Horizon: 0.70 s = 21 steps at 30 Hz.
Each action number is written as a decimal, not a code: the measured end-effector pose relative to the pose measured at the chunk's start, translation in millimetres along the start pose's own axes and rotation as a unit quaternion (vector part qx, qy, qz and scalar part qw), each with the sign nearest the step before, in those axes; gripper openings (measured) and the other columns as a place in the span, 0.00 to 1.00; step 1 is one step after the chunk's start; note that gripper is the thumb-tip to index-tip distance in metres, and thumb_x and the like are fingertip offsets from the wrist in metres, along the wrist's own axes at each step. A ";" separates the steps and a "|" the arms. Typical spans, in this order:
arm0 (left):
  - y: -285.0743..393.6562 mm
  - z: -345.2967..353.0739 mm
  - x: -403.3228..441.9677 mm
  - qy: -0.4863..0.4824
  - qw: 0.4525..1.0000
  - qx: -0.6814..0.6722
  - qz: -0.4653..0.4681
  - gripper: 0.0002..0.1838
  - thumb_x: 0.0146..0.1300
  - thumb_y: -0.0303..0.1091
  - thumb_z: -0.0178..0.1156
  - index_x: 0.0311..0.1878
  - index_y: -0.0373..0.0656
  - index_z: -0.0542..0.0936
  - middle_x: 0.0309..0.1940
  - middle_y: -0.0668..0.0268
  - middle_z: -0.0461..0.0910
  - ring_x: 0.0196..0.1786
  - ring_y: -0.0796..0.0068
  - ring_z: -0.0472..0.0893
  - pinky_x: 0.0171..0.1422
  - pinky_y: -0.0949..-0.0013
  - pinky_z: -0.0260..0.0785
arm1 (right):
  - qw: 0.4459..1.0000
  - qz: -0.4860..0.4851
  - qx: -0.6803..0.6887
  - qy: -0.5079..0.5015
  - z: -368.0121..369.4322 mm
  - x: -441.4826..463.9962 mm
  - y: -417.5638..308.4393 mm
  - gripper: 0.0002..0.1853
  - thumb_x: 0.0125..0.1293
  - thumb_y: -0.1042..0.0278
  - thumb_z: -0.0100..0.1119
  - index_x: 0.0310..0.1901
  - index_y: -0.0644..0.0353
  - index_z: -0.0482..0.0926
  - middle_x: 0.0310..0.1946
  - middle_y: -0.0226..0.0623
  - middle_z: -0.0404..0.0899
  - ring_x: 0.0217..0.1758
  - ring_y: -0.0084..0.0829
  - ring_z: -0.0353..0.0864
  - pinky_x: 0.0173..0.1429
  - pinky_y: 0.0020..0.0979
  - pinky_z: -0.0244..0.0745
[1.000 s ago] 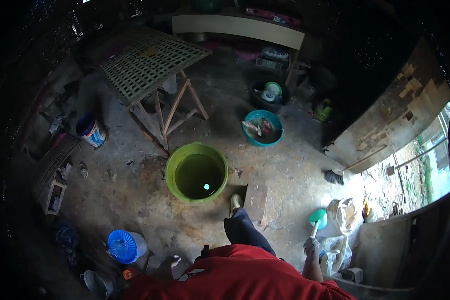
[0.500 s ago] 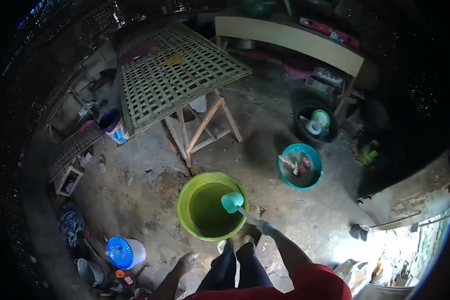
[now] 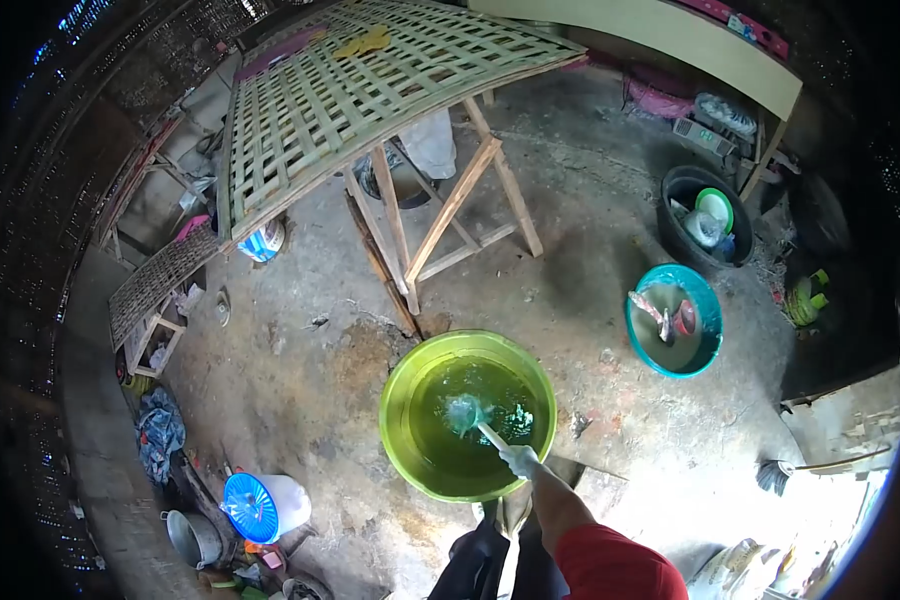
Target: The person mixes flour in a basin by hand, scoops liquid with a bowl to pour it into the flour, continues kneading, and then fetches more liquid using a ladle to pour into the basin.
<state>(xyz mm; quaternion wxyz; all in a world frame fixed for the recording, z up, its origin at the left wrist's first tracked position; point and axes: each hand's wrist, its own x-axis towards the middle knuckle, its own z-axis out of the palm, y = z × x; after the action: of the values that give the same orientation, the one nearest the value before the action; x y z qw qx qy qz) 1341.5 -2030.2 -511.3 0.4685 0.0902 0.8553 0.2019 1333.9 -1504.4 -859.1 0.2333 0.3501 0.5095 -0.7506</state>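
Note:
A large green tub point(image 3: 402, 468) of water stands on the floor in front of my feet. My right hand point(image 3: 519, 460) is closed around the pale handle of a teal dipper point(image 3: 464, 412), at the tub's near right rim. The dipper's bowl is in the water near the middle of the tub, and bright ripples spread around it. My left hand is out of view.
A woven slatted table point(image 3: 370, 110) on wooden legs rises beyond the tub. To the right stand a teal basin point(image 3: 712, 345) with things in water and a black tub point(image 3: 682, 225). A white bucket with a blue lid point(image 3: 251, 508) and a metal pot point(image 3: 194, 540) are at lower left.
My right hand brought the dipper from my right side over the tub, then down into the water. My left hand has left the view. The view has moved nearer to the tub and table.

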 end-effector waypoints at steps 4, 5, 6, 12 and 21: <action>0.6 -18.1 9.0 -0.016 1.000 -0.010 0.016 0.20 0.62 0.35 0.57 0.58 0.48 0.69 0.45 0.55 0.78 0.48 0.65 0.77 0.52 0.66 0.71 | 0.964 0.115 0.218 -0.098 -5.5 -122.4 -64.6 0.24 0.64 0.58 0.52 0.61 0.55 0.68 0.25 0.26 0.73 0.15 0.23 0.63 0.19 0.22 0.58; -0.2 -21.7 11.1 -0.020 0.999 -0.011 0.023 0.21 0.62 0.34 0.57 0.59 0.49 0.68 0.45 0.55 0.78 0.48 0.65 0.77 0.52 0.66 0.71 | 0.958 0.108 0.238 -0.115 -4.8 -150.4 -77.4 0.24 0.65 0.59 0.52 0.61 0.55 0.67 0.25 0.26 0.73 0.15 0.22 0.63 0.19 0.22 0.58; 0.9 -27.6 12.8 -0.022 0.999 -0.011 0.034 0.22 0.63 0.33 0.57 0.60 0.49 0.67 0.46 0.55 0.78 0.48 0.66 0.77 0.52 0.66 0.71 | 0.949 0.102 0.265 -0.134 -2.8 -175.1 -85.6 0.24 0.65 0.59 0.52 0.61 0.55 0.67 0.25 0.26 0.73 0.15 0.21 0.63 0.18 0.21 0.58; -6.2 -70.1 14.3 -0.033 0.999 -0.008 0.038 0.21 0.62 0.36 0.57 0.58 0.48 0.69 0.46 0.54 0.78 0.48 0.64 0.77 0.53 0.65 0.70 | 0.925 0.038 0.346 -0.155 23.8 -324.5 -145.7 0.23 0.66 0.62 0.53 0.62 0.56 0.66 0.23 0.25 0.70 0.15 0.17 0.63 0.16 0.19 0.56; 7.4 -83.6 46.7 -0.043 0.997 -0.061 0.019 0.21 0.60 0.51 0.54 0.47 0.44 0.79 0.47 0.52 0.79 0.51 0.56 0.78 0.54 0.57 0.69 | 0.958 -0.062 0.278 -0.016 90.6 -540.9 -247.1 0.25 0.66 0.63 0.55 0.64 0.57 0.65 0.23 0.21 0.68 0.17 0.14 0.64 0.17 0.18 0.56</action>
<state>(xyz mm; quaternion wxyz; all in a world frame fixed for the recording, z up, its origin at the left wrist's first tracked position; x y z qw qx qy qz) 1245.8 -2029.2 -503.8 0.5051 0.0865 0.8188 0.2585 1482.6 -1500.2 -276.3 0.0877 0.3568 0.2975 -0.8812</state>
